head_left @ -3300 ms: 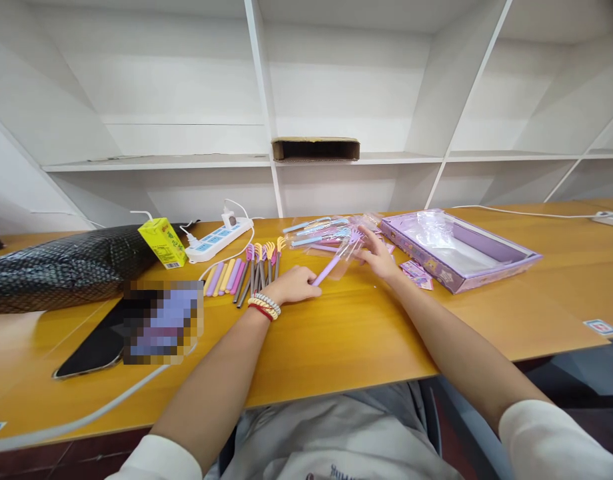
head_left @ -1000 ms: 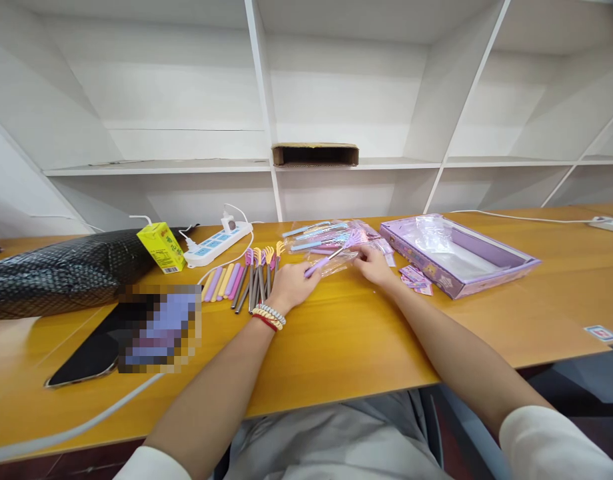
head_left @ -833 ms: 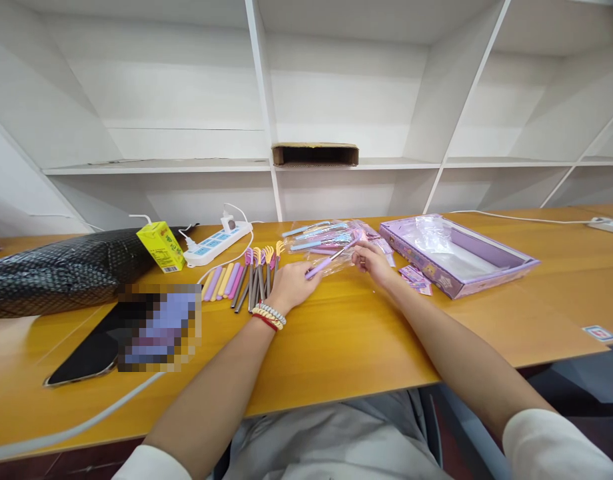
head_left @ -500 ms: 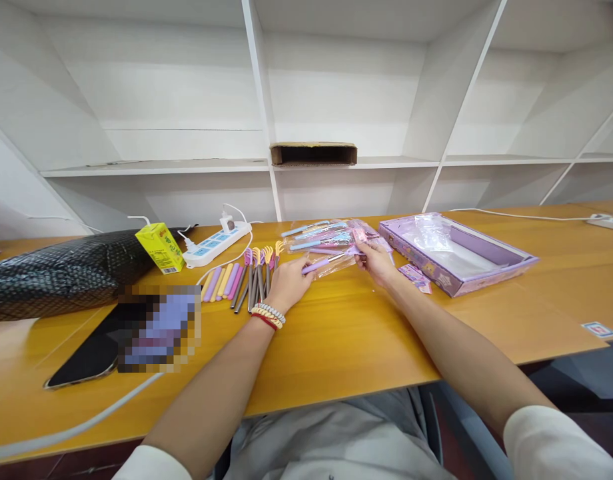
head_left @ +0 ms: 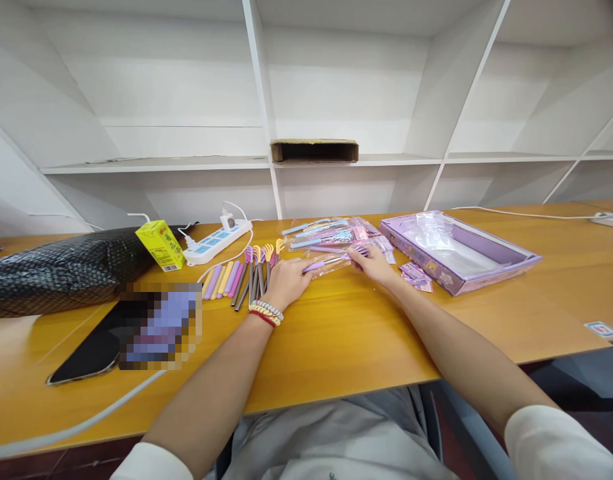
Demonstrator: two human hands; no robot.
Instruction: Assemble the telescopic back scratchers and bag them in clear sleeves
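My left hand is closed on the handle end of a purple-handled stick in a clear bag. At its other end, near a purple claw-like head, the fingers of my right hand pinch the stick and its bag. Just behind lie several bagged sticks with blue handles. Left of my left hand are several metal rods with purple and yellow claw heads, beside a row of purple and yellow tubes. Small pink printed cards lie right of my right hand.
A shallow purple box holding clear plastic stands at right. Toward the left are a power strip, a yellow drink carton, a black wrapped bundle and a dark phone. A cardboard box rests on the shelf.
My right hand has shifted slightly down and left along the stick, and the claw head now shows at its fingers. My left hand has hardly moved.
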